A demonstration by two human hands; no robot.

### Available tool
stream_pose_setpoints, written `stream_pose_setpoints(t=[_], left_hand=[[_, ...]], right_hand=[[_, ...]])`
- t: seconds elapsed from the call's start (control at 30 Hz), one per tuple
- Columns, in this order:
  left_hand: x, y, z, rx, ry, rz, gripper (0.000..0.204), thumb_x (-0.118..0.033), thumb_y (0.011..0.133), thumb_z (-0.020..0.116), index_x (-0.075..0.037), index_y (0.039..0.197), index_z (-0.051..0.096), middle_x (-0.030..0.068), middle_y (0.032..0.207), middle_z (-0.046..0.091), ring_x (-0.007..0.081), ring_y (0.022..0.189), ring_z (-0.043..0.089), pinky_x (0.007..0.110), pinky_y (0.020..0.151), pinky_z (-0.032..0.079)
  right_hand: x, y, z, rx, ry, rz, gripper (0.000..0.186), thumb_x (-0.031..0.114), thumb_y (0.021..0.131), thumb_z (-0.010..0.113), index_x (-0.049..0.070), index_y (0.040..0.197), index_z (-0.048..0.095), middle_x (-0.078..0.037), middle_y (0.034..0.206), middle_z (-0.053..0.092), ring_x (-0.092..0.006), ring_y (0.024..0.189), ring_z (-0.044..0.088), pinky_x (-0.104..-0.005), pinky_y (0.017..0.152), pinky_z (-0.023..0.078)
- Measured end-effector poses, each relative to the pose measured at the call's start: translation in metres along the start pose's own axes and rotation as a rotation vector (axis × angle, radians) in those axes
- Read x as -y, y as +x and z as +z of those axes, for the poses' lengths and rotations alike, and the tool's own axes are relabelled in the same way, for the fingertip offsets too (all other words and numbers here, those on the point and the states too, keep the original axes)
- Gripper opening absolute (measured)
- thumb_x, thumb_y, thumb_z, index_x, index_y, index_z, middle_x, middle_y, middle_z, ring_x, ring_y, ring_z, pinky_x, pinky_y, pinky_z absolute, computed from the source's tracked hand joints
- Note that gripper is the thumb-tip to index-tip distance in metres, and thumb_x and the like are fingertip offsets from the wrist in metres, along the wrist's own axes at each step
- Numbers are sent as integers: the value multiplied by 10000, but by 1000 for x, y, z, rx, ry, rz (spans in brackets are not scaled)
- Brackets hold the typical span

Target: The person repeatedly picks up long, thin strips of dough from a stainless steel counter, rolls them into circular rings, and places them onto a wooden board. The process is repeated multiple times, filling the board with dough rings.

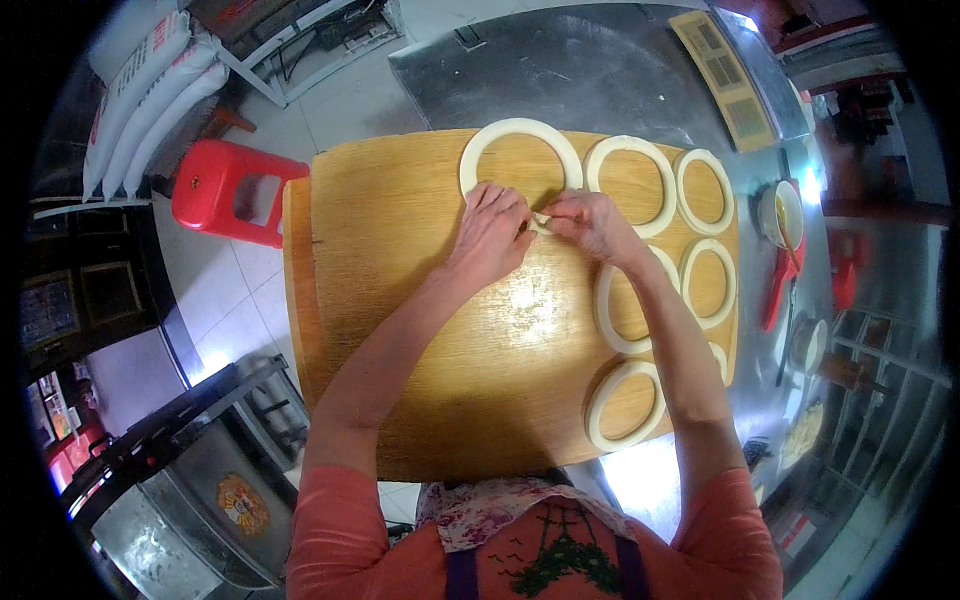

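Observation:
A large pale dough ring (521, 127) lies at the far edge of a wooden board (390, 260). At its near side, my left hand (490, 232) and my right hand (597, 228) meet, fingers closed in a pinch on the dough. A short rough bit of dough shows between the fingertips; whether the two ends there are joined I cannot tell. To the right, several finished-looking rings of dough (661, 187) rest flat on the board, one of them (612, 440) close to its near edge. My right forearm covers parts of some rings.
A red plastic stool (215, 190) stands left of the board, with stacked white sacks (150, 100) beyond. Behind lies a dark metal worktop (540, 70). On the right are a bowl with a brush or spoon (781, 212), a red-handled tool (774, 295) and a scale-like device (735, 90).

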State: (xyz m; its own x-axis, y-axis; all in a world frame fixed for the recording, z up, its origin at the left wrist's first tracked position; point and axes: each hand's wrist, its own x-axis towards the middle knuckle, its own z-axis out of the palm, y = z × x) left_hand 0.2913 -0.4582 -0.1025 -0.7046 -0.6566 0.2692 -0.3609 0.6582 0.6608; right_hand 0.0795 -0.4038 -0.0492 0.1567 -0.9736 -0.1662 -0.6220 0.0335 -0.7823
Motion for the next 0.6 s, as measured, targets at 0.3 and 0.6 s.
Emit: stream_pose_setpoints(t=[0.3, 0.6], left_hand=[[15, 4, -38, 233, -49, 10, 294, -123, 806, 818, -43, 1069, 716, 111, 1084, 631, 328, 1155, 571, 428, 1032, 475], [9, 11, -33, 167, 92, 95, 135, -111, 907, 727, -30, 1014, 722, 117, 1031, 657, 330, 1074, 615, 433, 950, 515]], right_hand=[[22, -9, 21, -70, -363, -59, 215, 121, 846, 746, 59, 1050, 723, -87, 979, 719, -288, 1029, 655, -435, 1028, 418], [-7, -18, 46, -357, -281, -107, 154, 138, 882, 752, 89, 1026, 730, -70, 986, 712, -273, 1024, 661, -454, 1077, 378]])
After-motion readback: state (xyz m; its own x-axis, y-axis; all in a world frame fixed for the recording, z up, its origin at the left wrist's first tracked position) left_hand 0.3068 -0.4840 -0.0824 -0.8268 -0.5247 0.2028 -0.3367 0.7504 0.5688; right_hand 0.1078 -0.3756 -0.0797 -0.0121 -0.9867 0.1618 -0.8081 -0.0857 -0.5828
